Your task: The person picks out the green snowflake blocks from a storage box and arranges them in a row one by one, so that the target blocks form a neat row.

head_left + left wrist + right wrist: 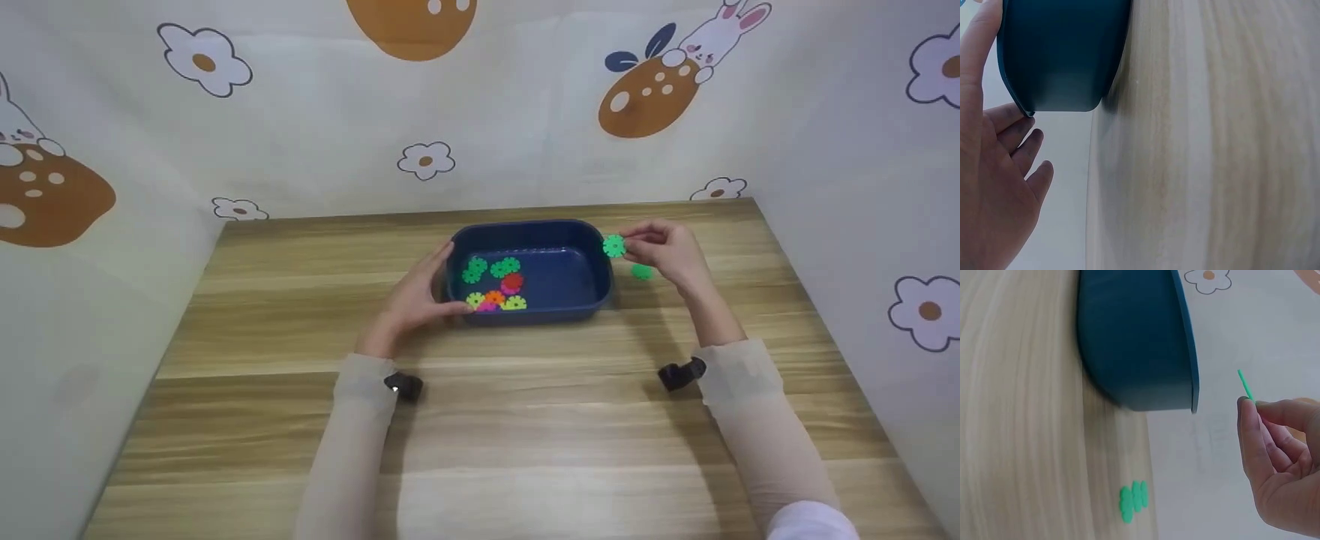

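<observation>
A dark blue plastic basin (pixel 555 315) stands on the wooden table, with several notched plastic discs in green, yellow, orange, red and pink in its left half. My left hand (pixel 416 300) rests at the basin's left end, thumb on the near rim and fingers against the left edge. In the left wrist view those fingers (pixel 1028 151) are loosely extended by the rim. Just off the right rim, my right hand (pixel 671 251) pinches a green notched disc (pixel 613 246) between thumb and fingertips, raised above the table. Other green discs (pixel 1126 503) lie on the table below that hand.
Wood-grain table (pixel 525 420) extends toward me and to both sides of the basin. A patterned cloth (pixel 322 112) with flowers and rabbits encloses the back and sides. Black wrist devices (pixel 681 373) sit on both cuffs.
</observation>
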Available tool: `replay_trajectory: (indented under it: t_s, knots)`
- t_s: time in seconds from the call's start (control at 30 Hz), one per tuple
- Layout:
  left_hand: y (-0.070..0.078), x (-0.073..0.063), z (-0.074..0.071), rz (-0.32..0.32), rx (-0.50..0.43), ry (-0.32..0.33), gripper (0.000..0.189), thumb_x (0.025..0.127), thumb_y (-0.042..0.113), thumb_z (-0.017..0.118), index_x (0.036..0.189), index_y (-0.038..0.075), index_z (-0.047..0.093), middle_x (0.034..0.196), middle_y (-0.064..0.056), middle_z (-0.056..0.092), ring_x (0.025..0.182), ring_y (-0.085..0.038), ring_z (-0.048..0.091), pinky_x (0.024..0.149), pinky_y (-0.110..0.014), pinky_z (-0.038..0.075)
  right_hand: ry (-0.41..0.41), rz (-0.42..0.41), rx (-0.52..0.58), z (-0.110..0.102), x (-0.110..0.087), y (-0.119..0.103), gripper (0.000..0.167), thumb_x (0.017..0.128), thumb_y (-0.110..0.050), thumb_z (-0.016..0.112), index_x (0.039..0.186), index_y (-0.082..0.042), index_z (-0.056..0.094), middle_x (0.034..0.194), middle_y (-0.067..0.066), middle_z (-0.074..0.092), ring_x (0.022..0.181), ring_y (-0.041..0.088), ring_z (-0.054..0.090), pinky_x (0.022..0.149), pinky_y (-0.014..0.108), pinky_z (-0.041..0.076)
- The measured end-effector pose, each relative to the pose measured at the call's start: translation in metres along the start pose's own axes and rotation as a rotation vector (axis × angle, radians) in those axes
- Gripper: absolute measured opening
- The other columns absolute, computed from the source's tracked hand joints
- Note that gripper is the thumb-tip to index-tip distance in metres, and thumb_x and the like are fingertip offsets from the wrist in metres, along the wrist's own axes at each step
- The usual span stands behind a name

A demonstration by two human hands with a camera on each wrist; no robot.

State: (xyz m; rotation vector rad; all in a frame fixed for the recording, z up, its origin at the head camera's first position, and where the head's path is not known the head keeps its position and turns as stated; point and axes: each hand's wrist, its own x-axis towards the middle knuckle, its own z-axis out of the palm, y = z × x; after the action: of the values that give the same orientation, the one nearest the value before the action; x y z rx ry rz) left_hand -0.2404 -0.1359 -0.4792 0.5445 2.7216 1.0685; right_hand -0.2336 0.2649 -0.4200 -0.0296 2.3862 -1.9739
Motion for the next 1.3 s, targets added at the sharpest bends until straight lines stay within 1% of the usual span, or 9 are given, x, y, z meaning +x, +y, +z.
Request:
replay_trajectory:
  t_s: [0.1,0.2,0.3,0.5,0.7,0.77,0.97,1.13,1.3]
  knots:
    - [0.000,0.000,0.000,-0.004,-0.006,-0.002,0.108,0.077,0.052,0.081,0.161,0.025,0.018,0.169,-0.005,0.016,0.156,-0.030,0.017,0.124,-0.056,0.020,0.007,0.013,0.015,-0.007,-0.001,0.005,0.032,0.093,0.002,0.064,0.119,0.019,0.057,0.083,-0.011,0.073,0.077,0.001,0.071,0.074,0.016,0.059]
    - [0.000,0.000,0.000,-0.005,-0.004,-0.004,0.108,0.077,0.053,0.081,0.161,0.025,0.018,0.169,-0.004,0.016,0.156,-0.030,0.017,0.125,-0.056,0.020,0.014,0.029,0.024,-0.013,-0.002,0.011,0.026,0.093,0.003,0.064,0.114,0.016,0.060,0.083,-0.011,0.072,0.076,0.001,0.071,0.074,0.016,0.059]
    - [-0.001,0.000,0.000,-0.003,-0.003,-0.007,0.108,0.077,0.053,0.081,0.161,0.025,0.017,0.169,-0.004,0.014,0.156,-0.030,0.016,0.125,-0.056,0.020,0.023,0.048,0.010,-0.019,-0.002,0.016,0.023,0.093,0.003,0.063,0.113,0.014,0.060,0.082,-0.011,0.072,0.076,0.001,0.070,0.074,0.016,0.059]
    - [0.000,0.000,-0.001,-0.021,-0.005,-0.003,0.108,0.077,0.053,0.081,0.161,0.027,0.018,0.169,-0.003,0.015,0.156,-0.029,0.016,0.125,-0.056,0.020,0.031,0.096,-0.039,-0.029,-0.003,0.026,0.031,0.095,0.003,0.060,0.120,0.018,0.055,0.081,-0.015,0.070,0.076,-0.002,0.069,0.076,0.014,0.058]
    - [0.001,-0.001,-0.001,-0.042,-0.019,-0.012,0.108,0.077,0.055,0.080,0.161,0.032,0.016,0.170,0.000,0.014,0.156,-0.028,0.015,0.124,-0.057,0.020,0.034,0.140,-0.093,-0.035,-0.004,0.034,0.034,0.095,0.001,0.060,0.124,0.018,0.054,0.082,-0.016,0.069,0.077,-0.003,0.067,0.078,0.015,0.059]
    - [0.001,-0.001,-0.001,-0.036,-0.018,-0.010,0.108,0.077,0.055,0.080,0.161,0.031,0.016,0.170,0.000,0.013,0.156,-0.028,0.015,0.124,-0.057,0.020,0.032,0.147,-0.099,-0.037,-0.005,0.036,0.035,0.095,0.001,0.060,0.125,0.018,0.054,0.082,-0.017,0.068,0.077,-0.003,0.066,0.078,0.016,0.059]
    - [-0.001,0.001,0.001,0.021,-0.001,0.005,0.109,0.077,0.053,0.080,0.161,0.025,0.017,0.170,-0.004,0.013,0.156,-0.032,0.016,0.124,-0.057,0.020,0.034,0.170,-0.128,-0.043,-0.006,0.043,0.036,0.094,0.000,0.062,0.125,0.017,0.055,0.080,-0.017,0.068,0.076,-0.003,0.067,0.079,0.019,0.060]
    - [-0.001,0.000,0.001,0.007,-0.015,0.005,0.109,0.076,0.056,0.080,0.161,0.027,0.017,0.170,-0.001,0.012,0.156,-0.029,0.016,0.124,-0.057,0.020,0.033,0.166,-0.164,-0.046,-0.007,0.050,0.035,0.093,0.000,0.063,0.123,0.018,0.056,0.080,-0.017,0.068,0.077,-0.004,0.066,0.078,0.018,0.060]
    - [0.000,-0.001,0.001,-0.015,-0.023,0.006,0.109,0.076,0.058,0.079,0.160,0.031,0.017,0.170,0.004,0.012,0.156,-0.027,0.015,0.125,-0.057,0.019,0.019,0.183,-0.161,-0.047,-0.008,0.054,0.033,0.093,0.001,0.063,0.121,0.017,0.056,0.080,-0.017,0.069,0.077,-0.004,0.066,0.079,0.019,0.060]
